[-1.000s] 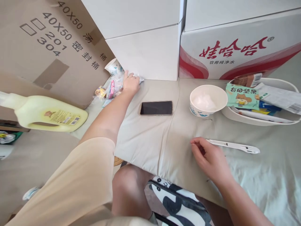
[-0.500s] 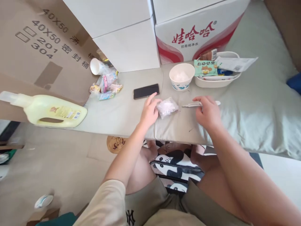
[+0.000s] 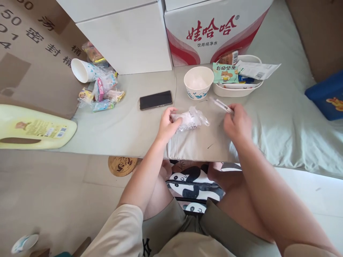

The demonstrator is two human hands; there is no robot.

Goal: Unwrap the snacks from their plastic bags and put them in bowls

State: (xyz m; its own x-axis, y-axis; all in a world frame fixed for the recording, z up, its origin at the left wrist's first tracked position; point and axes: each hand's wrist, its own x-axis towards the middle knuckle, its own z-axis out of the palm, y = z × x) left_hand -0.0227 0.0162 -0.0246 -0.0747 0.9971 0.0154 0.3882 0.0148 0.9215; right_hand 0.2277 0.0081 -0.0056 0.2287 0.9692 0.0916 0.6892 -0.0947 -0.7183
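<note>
- Brown cardboard box, printed in black, far left: cut off above and at the left.
- Pale yellow plastic jug, lying on its side at the near-left edge of the grey-green cloth surface: its left end is out of frame.
- White paper cup with blue pattern, tipped over, far left: its right end is overlapped by a heap of small wrapped snacks, whose clear film blurs the single pieces.
- Black rectangular phone, lying flat; a stretch of cloth separates it from the heap.
- Left hand: thumb and fingers closed on the left end of a crinkled clear plastic packet, near the cloth's front edge; some fingertips are hidden and the contents hard to make out.
- White paper bowl with blue pattern, beyond the packet: whitish contents, indistinct.
- Right hand: fingers wrapped round a slim white cutter; its left tip is blurred, its other end covered. Cloth lies between it and the packet.
- White oval basket of packaged snacks, far right, beside the bowl.
- Blue object, cut off by the right frame edge; broad rumpled cloth spreads before it.
</note>
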